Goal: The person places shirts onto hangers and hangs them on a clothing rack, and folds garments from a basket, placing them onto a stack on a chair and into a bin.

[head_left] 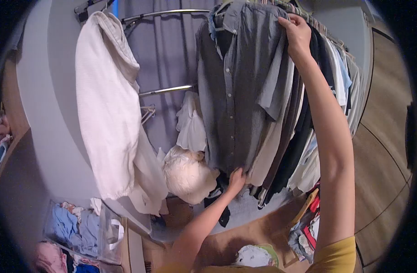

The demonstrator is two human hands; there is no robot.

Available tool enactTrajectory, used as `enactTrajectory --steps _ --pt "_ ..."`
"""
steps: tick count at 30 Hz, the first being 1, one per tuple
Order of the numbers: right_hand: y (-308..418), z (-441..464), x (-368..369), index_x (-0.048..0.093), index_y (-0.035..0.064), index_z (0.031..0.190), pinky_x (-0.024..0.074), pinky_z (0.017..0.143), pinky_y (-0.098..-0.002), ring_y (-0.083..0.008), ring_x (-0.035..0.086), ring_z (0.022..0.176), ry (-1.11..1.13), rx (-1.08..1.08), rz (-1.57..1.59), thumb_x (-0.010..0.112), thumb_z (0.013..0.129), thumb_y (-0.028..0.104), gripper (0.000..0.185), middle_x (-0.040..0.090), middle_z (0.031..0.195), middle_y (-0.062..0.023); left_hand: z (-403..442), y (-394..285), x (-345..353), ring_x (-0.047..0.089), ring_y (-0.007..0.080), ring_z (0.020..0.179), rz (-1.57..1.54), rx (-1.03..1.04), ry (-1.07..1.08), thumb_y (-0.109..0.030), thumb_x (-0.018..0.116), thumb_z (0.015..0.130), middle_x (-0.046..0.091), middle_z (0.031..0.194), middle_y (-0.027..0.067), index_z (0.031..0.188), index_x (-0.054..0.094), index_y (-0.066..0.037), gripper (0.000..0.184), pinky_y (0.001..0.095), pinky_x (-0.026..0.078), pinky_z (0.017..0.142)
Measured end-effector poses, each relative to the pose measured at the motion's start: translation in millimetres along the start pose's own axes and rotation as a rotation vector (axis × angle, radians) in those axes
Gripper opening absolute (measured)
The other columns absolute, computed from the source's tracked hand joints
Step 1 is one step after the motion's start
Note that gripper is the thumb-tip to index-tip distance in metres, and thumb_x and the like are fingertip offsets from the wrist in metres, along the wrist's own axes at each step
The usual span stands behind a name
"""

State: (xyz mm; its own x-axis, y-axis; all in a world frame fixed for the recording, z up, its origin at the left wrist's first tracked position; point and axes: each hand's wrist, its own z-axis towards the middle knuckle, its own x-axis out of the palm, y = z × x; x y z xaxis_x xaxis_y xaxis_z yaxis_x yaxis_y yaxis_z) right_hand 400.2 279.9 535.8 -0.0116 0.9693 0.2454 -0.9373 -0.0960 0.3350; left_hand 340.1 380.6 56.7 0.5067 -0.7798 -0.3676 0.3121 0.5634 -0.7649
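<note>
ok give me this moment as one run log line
left hand: at hem of grey shirt | right hand: at its shoulder | shirt: hanging, front showing | nearby: white garment hanging

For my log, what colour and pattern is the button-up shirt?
The button-up shirt is dark grey with fine, paler stripes; best seen in the head view.

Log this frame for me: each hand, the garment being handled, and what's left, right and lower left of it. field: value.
left hand: at the shirt's bottom hem, grip unclear
right hand: raised, at the shirt's shoulder, grip unclear
shirt: gray, short-sleeved, button front, hanging upright
left of shirt: white garment, hanging
right of shirt: row of clothes, mixed dark and light, hanging close together
lower left: clear bin holding blue clothes
</note>
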Motion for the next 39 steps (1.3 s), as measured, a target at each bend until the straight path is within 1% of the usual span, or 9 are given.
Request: enactTrajectory --steps 1,3,7,8,9,17,25,31,39 --pt "6 -16 -3 0.059 0.0007 0.093 0.0447 0.071 -0.0309 -0.0214 0.058 0.079 0.003 0.015 -0.008 0.066 0.065 0.013 0.031 0.061 0.090 -0.0129 -5 -5 7 0.052 0.0415 0.084 -0.001 -0.014 0.009 -0.012 0.056 0.070 0.055 0.085 0.0254 0.087 0.053 0.004 0.023 0.0431 0.042 0.071" --pt "29 -62 0 0.056 0.0044 0.092 0.0443 0.077 -0.0341 -0.0268 0.055 0.091 -0.209 -0.738 -0.742 0.060 0.066 0.008 0.026 0.056 0.101 -0.0142 -16 -18 19 0.052 0.0425 0.078 0.016 -0.036 0.165 -0.011 0.054 0.071 0.055 0.077 0.0264 0.078 0.052 0.005 0.018 0.0450 0.042 0.066" --pt "17 -163 -21 0.053 0.0082 0.103 0.0230 0.098 -0.0492 -0.0276 0.034 0.119 0.566 -0.913 -0.874 0.055 0.064 0.007 0.040 0.047 0.117 -0.0124 -38 -32 26 0.055 0.0404 0.071 -0.174 -0.128 0.110 -0.015 0.053 0.074 0.055 0.072 0.0240 0.079 0.054 0.002 0.018 0.0436 0.042 0.057" --pt "0 -189 -36 0.055 0.0076 0.100 0.0175 0.100 -0.0512 -0.0269 0.032 0.120 0.721 -0.835 -0.976 0.054 0.066 0.009 0.034 0.048 0.118 -0.0112 -46 -23 27 0.056 0.0378 0.065 -0.161 -0.109 0.085 -0.019 0.054 0.076 0.054 0.069 0.0232 0.079 0.054 0.000 0.019 0.0414 0.041 0.052" --pt "-19 -216 -52 0.058 0.0069 0.096 0.0120 0.102 -0.0533 -0.0263 0.030 0.122 0.882 -0.746 -1.068 0.052 0.068 0.011 0.029 0.049 0.118 -0.0100 -56 -18 24 0.048 0.0133 0.057 -0.033 -0.175 0.158 -0.016 0.055 0.080 0.056 0.064 0.0135 0.081 0.053 0.001 0.017 0.0293 0.040 0.053" --pt "-74 -465 -250 0.062 0.0106 0.088 0.0244 0.097 -0.0538 -0.0260 0.053 0.096 1.728 0.050 -1.056 0.052 0.076 0.026 0.022 0.061 0.085 -0.0094 -186 22 49 0.060 0.0214 0.068 -0.128 -0.275 0.153 -0.016 0.050 0.083 0.062 0.073 0.0082 0.083 0.055 -0.005 0.012 0.0308 0.045 0.060" --pt "11 -705 -519 0.060 0.0088 0.093 0.0469 0.068 -0.0390 -0.0305 0.059 0.074 1.619 0.969 -0.475 0.057 0.075 0.021 0.022 0.062 0.078 -0.0124 -431 -3 148 0.060 0.0166 0.072 -0.145 -0.632 0.208 -0.014 0.053 0.083 0.062 0.077 0.0088 0.086 0.056 -0.004 0.011 0.0263 0.045 0.065" --pt "136 -800 -694 0.059 0.0072 0.095 0.0454 0.078 -0.0384 -0.0313 0.058 0.084 1.670 1.478 -0.357 0.053 0.077 0.023 0.026 0.062 0.089 -0.0147 -602 -66 228 0.059 0.0172 0.076 -0.058 -1.030 0.521 -0.016 0.055 0.081 0.061 0.082 0.0077 0.093 0.059 -0.004 0.016 0.0285 0.046 0.069" --pt "101 -848 -704 0.059 0.0065 0.095 0.0463 0.074 -0.0383 -0.0302 0.058 0.083 1.697 1.464 -0.245 0.055 0.076 0.017 0.022 0.061 0.087 -0.0150 -689 -26 255 0.060 0.0193 0.078 0.041 -1.099 0.572 -0.013 0.059 0.077 0.061 0.085 0.0089 0.097 0.057 -0.006 0.022 0.0308 0.047 0.070"
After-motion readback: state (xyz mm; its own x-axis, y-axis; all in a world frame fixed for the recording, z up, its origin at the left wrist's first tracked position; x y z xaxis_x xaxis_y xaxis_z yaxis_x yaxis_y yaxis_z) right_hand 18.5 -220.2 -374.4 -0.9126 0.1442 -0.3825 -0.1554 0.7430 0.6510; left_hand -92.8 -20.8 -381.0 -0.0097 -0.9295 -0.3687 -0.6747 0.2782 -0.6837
